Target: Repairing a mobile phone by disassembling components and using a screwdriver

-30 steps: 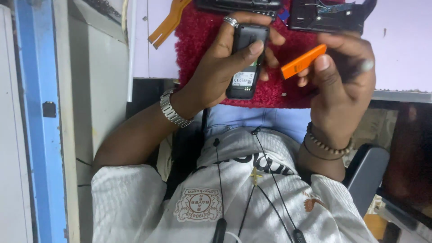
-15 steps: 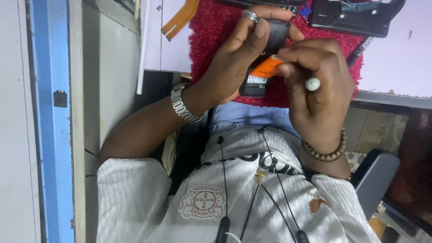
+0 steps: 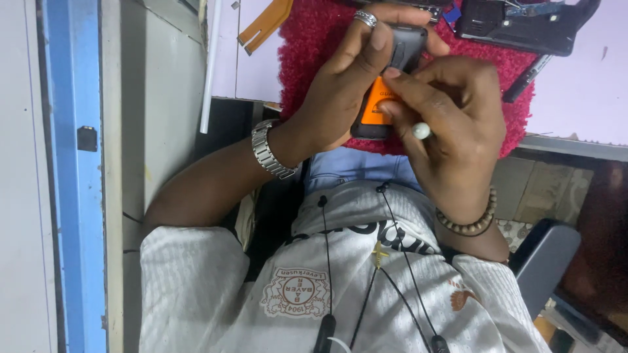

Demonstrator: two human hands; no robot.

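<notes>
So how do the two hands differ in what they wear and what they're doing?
The left hand, with a silver ring on one finger and a metal watch at the wrist, grips the small black device. The right hand, with a brown bead bracelet at the wrist and no ring in view, presses fingertips on the orange piece and pinches a white-tipped tool. Both are over the red fluffy mat.
</notes>
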